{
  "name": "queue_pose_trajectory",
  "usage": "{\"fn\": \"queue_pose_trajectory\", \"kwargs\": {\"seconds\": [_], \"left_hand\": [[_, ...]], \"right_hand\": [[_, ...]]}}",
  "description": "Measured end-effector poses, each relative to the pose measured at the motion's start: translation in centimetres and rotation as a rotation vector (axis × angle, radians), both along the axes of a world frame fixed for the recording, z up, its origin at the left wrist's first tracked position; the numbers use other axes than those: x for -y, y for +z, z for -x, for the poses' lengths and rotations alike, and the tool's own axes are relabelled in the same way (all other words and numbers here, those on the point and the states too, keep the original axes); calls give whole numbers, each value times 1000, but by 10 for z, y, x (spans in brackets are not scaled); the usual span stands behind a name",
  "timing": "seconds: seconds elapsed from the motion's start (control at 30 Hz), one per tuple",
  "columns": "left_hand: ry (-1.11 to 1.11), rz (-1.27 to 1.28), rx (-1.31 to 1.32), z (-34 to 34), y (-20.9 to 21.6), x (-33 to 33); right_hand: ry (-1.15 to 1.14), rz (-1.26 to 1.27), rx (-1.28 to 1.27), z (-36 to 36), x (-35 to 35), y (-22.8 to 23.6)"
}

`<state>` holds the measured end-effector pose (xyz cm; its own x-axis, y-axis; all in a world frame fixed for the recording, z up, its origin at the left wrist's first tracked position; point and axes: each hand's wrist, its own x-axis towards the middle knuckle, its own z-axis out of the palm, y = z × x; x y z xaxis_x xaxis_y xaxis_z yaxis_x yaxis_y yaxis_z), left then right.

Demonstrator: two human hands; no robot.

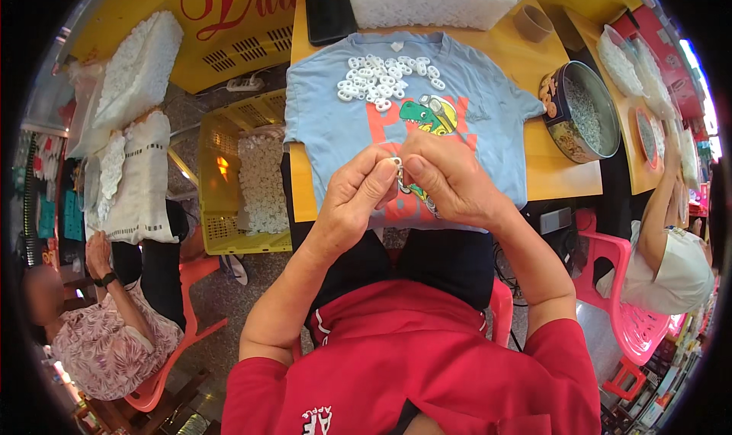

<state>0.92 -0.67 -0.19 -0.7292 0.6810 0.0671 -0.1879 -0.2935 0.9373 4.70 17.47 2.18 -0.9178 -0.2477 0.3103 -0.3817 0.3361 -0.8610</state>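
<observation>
My left hand (352, 199) and my right hand (450, 182) meet above my lap, both pinching a small white plastic ring piece (397, 163) between thumbs and fingertips. A short chain of joined pieces hangs below them. Just beyond, a light blue T-shirt (335, 122) with a dinosaur print lies spread over a yellow table (549, 172). A loose pile of white rings (385, 77) rests on the shirt near its collar.
A clear bag of white pieces (427, 4), a black phone (329, 12) and a cup (532, 23) sit at the table's far end. A round tin (583, 111) stands right. A yellow crate (244, 183) holds more pieces. Seated people flank me on pink chairs.
</observation>
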Motion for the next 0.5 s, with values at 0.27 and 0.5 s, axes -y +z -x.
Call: {"fn": "queue_pose_trajectory", "kwargs": {"seconds": [0.27,0.5], "left_hand": [[66,-17,-84,-12,2,-4],[40,74,-48,-10,7,-3]], "right_hand": [[-85,-167,-333,-6,7,-2],[-95,-173,-361,-6,6,-7]]}}
